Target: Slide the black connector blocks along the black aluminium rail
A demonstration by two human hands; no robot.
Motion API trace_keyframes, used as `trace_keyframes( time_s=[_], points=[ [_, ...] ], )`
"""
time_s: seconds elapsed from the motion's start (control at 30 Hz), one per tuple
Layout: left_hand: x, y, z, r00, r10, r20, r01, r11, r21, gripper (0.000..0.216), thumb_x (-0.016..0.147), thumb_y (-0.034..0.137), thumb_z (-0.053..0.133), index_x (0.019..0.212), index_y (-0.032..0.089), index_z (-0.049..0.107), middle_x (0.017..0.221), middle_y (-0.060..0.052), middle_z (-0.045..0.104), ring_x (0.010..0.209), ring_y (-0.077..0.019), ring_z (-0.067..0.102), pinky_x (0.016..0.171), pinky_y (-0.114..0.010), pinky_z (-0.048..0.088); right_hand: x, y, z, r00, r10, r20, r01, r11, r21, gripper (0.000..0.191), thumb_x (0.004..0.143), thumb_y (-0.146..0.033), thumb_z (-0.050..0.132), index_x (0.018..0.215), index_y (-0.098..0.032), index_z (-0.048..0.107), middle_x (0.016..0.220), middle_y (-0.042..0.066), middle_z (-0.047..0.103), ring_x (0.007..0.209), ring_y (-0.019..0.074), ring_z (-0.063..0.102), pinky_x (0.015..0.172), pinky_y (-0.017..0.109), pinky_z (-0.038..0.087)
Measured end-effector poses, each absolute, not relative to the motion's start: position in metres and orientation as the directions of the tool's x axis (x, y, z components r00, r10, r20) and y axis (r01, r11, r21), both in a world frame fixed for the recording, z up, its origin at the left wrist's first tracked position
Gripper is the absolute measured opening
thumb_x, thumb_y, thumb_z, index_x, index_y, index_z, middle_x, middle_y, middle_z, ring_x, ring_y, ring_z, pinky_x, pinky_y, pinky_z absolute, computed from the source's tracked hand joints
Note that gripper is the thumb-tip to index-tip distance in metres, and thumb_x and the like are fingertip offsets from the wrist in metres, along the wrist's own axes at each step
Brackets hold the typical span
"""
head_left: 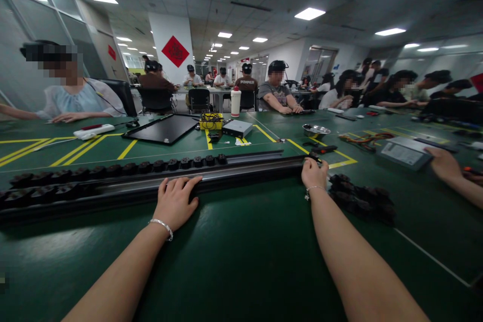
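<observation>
A long black rail (241, 173) lies across the green table (241, 261) in front of me. Several small black parts (113, 170) sit in a row along its left half. My left hand (174, 202) rests flat on the rail's near edge, fingers spread. At the rail's right end, my right hand (314, 173) is closed in a pinch on a small black part (315, 158). A heap of loose black parts (362, 198) lies just right of that hand.
Beyond the rail lie a black flat panel (162, 129), a yellow box (211, 121), a grey box (237, 128), a metal bowl (316, 131) and a white bottle (235, 101). A co-worker's hand (445, 163) holds a grey device at right. Other people sit around the tables.
</observation>
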State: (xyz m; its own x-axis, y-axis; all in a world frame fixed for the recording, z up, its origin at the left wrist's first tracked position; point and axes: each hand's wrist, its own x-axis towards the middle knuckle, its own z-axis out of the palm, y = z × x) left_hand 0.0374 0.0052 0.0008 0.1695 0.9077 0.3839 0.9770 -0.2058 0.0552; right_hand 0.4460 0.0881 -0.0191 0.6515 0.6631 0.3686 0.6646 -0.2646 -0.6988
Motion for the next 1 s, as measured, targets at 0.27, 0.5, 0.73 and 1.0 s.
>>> trace_keyframes(
  time_s=[0.27, 0.5, 0.73, 1.0],
  points=[
    [0.038, 0.005, 0.001, 0.165, 0.907, 0.387, 0.977, -0.203, 0.059, 0.05, 0.075, 0.034, 0.046, 0.126, 0.034, 0.045, 0.112, -0.002, 0.057, 0.112, -0.0233, 0.045, 0.104, -0.046, 0.017, 0.456, 0.104, -0.023, 0.624, 0.623, 0.472, 0.686, -0.148, -0.712, 0.036, 0.078, -0.031, 0.038, 0.097, -0.019, 0.067, 0.127, 0.011, 0.033, 0.124, 0.0254, 0.029, 0.105, 0.038, 0.023],
    [0.039, 0.005, 0.001, 0.167, 0.906, 0.388, 0.975, -0.21, 0.07, 0.051, 0.075, 0.034, 0.047, 0.126, 0.034, 0.045, 0.112, -0.002, 0.057, 0.112, -0.0233, 0.045, 0.105, -0.047, 0.016, 0.471, 0.114, -0.026, 0.6, 0.667, 0.442, 0.672, -0.121, -0.73, 0.039, 0.078, -0.032, 0.034, 0.093, -0.02, 0.068, 0.117, 0.008, 0.041, 0.111, 0.023, 0.042, 0.103, 0.038, 0.027],
    [0.04, 0.004, 0.001, 0.164, 0.908, 0.386, 0.974, -0.212, 0.084, 0.051, 0.075, 0.033, 0.047, 0.126, 0.034, 0.045, 0.113, -0.002, 0.056, 0.112, -0.0234, 0.044, 0.106, -0.047, 0.014, 0.47, 0.114, -0.024, 0.59, 0.672, 0.448, 0.681, -0.116, -0.723, 0.043, 0.081, -0.03, 0.03, 0.098, -0.016, 0.067, 0.12, 0.01, 0.04, 0.112, 0.0225, 0.041, 0.104, 0.036, 0.024],
    [0.042, 0.003, 0.004, 0.148, 0.921, 0.36, 0.975, -0.198, 0.106, 0.051, 0.075, 0.033, 0.048, 0.126, 0.035, 0.045, 0.114, -0.003, 0.055, 0.112, -0.0237, 0.044, 0.106, -0.047, 0.013, 0.468, 0.114, -0.022, 0.581, 0.667, 0.467, 0.697, -0.112, -0.708, 0.044, 0.082, -0.025, 0.028, 0.1, -0.013, 0.066, 0.118, 0.011, 0.042, 0.114, 0.022, 0.038, 0.104, 0.035, 0.023]
  ],
)
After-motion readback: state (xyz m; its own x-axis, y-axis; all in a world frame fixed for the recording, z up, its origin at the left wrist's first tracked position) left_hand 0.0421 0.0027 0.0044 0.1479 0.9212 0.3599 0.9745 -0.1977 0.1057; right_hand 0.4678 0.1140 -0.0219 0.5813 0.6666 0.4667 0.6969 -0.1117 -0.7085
